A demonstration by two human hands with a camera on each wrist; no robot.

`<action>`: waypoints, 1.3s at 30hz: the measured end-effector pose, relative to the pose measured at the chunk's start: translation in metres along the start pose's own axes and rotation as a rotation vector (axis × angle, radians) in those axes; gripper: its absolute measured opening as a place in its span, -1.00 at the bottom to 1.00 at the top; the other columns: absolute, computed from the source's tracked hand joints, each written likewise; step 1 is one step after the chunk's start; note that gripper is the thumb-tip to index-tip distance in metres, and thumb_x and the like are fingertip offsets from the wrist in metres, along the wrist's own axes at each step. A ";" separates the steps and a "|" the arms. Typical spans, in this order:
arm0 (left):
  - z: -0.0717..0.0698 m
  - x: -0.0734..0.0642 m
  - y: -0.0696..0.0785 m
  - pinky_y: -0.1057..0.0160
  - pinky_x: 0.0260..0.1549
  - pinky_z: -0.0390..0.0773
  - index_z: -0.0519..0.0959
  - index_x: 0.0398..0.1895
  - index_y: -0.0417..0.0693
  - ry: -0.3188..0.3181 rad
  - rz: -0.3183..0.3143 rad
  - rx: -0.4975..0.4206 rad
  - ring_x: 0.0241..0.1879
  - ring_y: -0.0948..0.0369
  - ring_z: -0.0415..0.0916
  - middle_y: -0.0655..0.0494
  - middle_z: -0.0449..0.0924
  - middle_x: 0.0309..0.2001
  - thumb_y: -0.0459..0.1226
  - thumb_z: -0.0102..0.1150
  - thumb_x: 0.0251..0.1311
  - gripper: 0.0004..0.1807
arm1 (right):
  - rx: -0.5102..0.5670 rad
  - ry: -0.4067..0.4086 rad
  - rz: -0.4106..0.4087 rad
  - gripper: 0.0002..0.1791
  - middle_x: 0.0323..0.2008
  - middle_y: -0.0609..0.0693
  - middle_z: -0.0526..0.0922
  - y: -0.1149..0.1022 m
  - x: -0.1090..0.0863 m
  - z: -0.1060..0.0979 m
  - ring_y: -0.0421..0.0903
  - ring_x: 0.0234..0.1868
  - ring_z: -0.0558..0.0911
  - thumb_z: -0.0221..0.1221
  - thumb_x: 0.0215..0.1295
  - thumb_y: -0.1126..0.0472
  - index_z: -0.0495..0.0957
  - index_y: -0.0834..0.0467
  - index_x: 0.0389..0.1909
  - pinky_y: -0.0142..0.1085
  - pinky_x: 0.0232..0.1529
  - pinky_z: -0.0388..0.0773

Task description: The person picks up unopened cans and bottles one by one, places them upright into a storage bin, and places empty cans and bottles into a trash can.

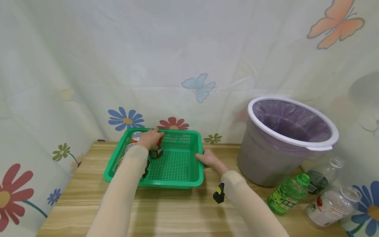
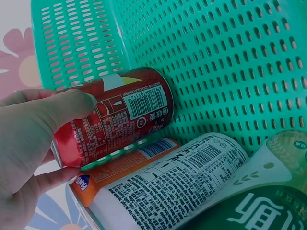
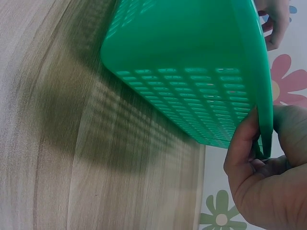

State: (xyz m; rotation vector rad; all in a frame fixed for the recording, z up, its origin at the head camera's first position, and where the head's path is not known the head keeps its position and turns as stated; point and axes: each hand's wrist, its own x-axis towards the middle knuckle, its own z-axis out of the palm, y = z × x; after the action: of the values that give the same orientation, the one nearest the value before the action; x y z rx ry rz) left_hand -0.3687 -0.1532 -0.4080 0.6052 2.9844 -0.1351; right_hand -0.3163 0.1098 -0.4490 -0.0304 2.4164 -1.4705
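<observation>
A green plastic basket [image 1: 165, 183] with slotted walls and floor stands on the table. Inside its left half, my left hand [image 1: 149, 139] grips a red soda can [image 2: 124, 112] printed with Coca-Cola lettering and a barcode, fingers and thumb around its top end. The can stands on the basket floor. Beside it are an orange Fanta can [image 2: 129, 160], a white can [image 2: 177, 184] and a green can [image 2: 268, 196]; my left arm partly hides them in the head view. My right hand [image 3: 268, 167] pinches the basket's right rim [image 3: 263, 86] between thumb and fingers.
A grey bin [image 1: 260, 164] with a white rim and purple liner stands right of the basket. Before it are a green bottle [image 1: 285, 197], a clear bottle with a dark label [image 1: 318, 181] and a clear wide-mouthed bottle [image 1: 328, 209]. A flowered curtain [image 1: 165, 65] hangs behind the table.
</observation>
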 end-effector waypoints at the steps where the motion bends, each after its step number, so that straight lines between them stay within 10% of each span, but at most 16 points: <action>1: -0.001 0.000 0.000 0.02 -0.20 0.56 0.38 0.09 0.04 0.000 -0.001 0.001 0.06 -0.12 0.35 -0.18 0.26 0.17 -0.22 0.32 0.02 -0.47 | 0.002 0.003 -0.001 -0.65 -0.18 0.30 0.58 0.000 0.000 0.000 0.10 -0.30 0.67 -0.03 0.28 0.24 0.35 0.37 0.00 -0.23 -0.44 0.64; 39: -0.002 -0.005 -0.003 -0.17 0.19 0.22 0.23 0.29 -0.01 -0.026 -0.008 0.001 0.26 -0.16 0.14 -0.21 0.11 0.33 -0.18 0.18 0.15 -0.38 | -0.102 0.021 -0.025 -0.65 -0.37 0.14 0.59 -0.004 -0.005 -0.002 -0.17 -0.56 0.56 0.00 0.32 0.15 0.41 0.35 -0.06 -0.08 -0.36 0.64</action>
State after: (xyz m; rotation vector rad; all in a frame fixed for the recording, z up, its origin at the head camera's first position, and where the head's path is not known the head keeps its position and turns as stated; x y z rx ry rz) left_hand -0.3652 -0.1574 -0.4058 0.5869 2.9626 -0.1432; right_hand -0.3123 0.1106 -0.4439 -0.0686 2.5151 -1.3632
